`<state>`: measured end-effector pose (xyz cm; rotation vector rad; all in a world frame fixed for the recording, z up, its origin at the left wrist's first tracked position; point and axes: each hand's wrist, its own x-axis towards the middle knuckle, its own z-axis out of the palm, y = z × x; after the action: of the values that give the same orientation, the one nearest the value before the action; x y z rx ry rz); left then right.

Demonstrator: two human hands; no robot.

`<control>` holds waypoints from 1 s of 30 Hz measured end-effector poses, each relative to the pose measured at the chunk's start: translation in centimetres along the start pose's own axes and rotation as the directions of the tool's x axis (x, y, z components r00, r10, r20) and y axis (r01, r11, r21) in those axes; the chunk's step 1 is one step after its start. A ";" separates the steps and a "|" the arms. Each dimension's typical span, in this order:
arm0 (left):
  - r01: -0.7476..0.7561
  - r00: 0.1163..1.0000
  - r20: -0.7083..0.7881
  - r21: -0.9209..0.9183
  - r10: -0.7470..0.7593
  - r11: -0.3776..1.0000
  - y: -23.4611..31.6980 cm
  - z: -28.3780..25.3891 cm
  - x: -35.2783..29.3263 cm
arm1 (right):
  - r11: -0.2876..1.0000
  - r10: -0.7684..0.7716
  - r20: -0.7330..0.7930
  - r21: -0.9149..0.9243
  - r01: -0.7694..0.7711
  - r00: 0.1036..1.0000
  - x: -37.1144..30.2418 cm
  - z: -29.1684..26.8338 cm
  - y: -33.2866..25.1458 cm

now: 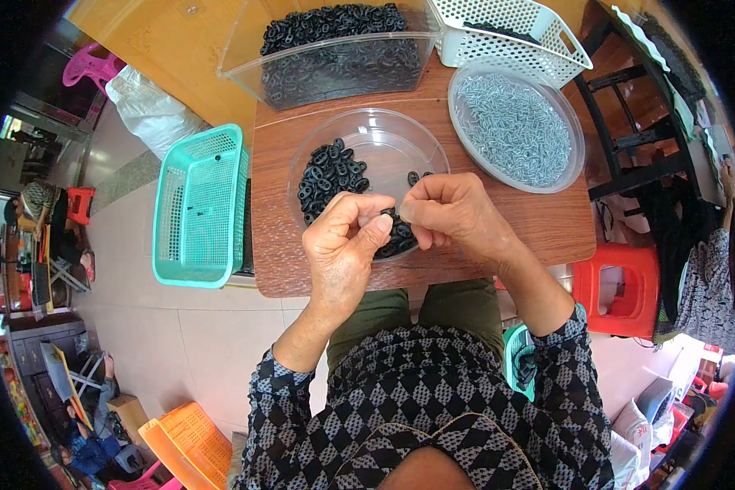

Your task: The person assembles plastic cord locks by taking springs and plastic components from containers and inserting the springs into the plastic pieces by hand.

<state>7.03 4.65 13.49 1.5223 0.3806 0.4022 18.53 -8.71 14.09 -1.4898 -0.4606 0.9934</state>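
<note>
Both hands, left hand [345,237] and right hand [449,214], pinch fingertips together on a small black ring over the clear dish [400,139], apparently mid-assembly; next likely needs a metal clip [514,126].

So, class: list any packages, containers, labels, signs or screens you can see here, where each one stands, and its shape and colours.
No labels, signs or screens can be made out. The containers:
Clear tub: table's far edge, rectangular, full of black rings.
White basket: far right, rectangular, perforated.
Clear bowl: table centre, round, holding black rings.
Clear dish: right, round, holding small silver metal pieces.
Teal basket: left of the table, rectangular, perforated.
White sack: floor, far left, lumpy.
</note>
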 end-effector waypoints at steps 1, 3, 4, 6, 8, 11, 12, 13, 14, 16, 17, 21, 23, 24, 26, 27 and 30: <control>0.001 1.000 0.000 0.000 -0.001 1.000 0.0 0.0 0.0 | 1.000 0.000 0.008 0.004 0.000 1.000 0.0 0.0 0.0; -0.004 1.000 0.010 0.022 0.004 1.000 0.0 0.0 0.0 | 1.000 0.001 0.016 0.008 -0.001 1.000 0.0 0.0 0.0; -0.004 1.000 0.011 0.022 0.003 1.000 -0.1 0.0 0.0 | 1.000 -0.001 0.011 -0.002 0.001 1.000 0.0 0.1 -0.1; -0.009 1.000 0.005 0.020 0.009 1.000 -0.1 0.0 0.0 | 1.000 -0.003 0.008 -0.012 0.003 1.000 0.0 0.0 -0.2; -0.025 1.000 0.008 0.043 0.025 0.999 -0.3 -0.2 0.0 | 1.000 0.000 0.007 -0.020 0.000 1.000 0.1 0.0 0.0; -0.031 0.999 0.012 0.060 0.030 0.998 -0.3 -0.2 0.0 | 1.000 0.002 0.006 -0.020 -0.002 1.000 0.0 0.1 -0.1; -0.022 1.000 0.012 0.054 0.021 0.998 -0.3 -0.1 0.0 | 1.000 0.002 0.005 -0.020 -0.002 1.000 0.0 0.1 -0.1; -0.022 1.000 0.013 0.053 0.021 0.998 -0.3 -0.1 0.0 | 1.000 -0.003 0.006 -0.015 0.003 1.000 0.0 0.1 -0.1; -0.045 0.999 0.016 0.080 0.044 0.996 -0.3 -0.1 0.1 | 1.000 -0.009 0.008 -0.010 0.009 1.000 0.0 0.1 -0.1; -0.069 0.998 0.020 0.107 0.067 0.992 -0.3 -0.1 0.0 | 1.000 -0.002 -0.004 -0.010 0.002 1.000 -0.1 0.2 -0.1; -0.067 0.998 0.012 0.091 0.066 0.994 -0.2 0.1 -0.1 | 1.000 0.004 -0.016 -0.009 -0.004 1.000 -0.1 0.3 -0.1; -0.076 0.997 0.006 0.079 0.076 0.994 -0.3 0.2 -0.1 | 1.000 -0.003 -0.028 0.024 0.004 1.000 0.0 0.6 0.2; -0.056 0.998 -0.014 0.064 0.057 0.996 -0.3 0.2 -0.2 | 0.999 -0.021 -0.024 -0.028 0.021 0.999 0.0 0.7 0.2; -0.038 0.999 -0.025 0.043 0.039 0.998 -0.3 0.4 -0.2 | 0.999 -0.021 -0.027 -0.029 0.020 0.999 0.0 0.8 0.2; -0.044 0.998 -0.033 0.041 0.045 0.998 -0.4 0.5 -0.3 | 0.999 -0.054 -0.048 -0.004 0.054 0.997 0.0 1.0 0.6; -0.050 0.998 -0.046 0.044 0.052 0.998 -0.4 0.5 -0.3 | 0.999 -0.055 -0.047 -0.003 0.055 0.997 0.0 1.1 0.6; 0.002 0.999 -0.053 -0.016 -0.003 1.000 -0.4 0.5 -0.1 | 0.997 -0.076 -0.071 -0.015 0.076 0.995 0.1 1.5 1.0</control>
<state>7.13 4.16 13.06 1.4983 0.4197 0.4432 17.12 -7.93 13.24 -1.5025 -0.4693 0.8763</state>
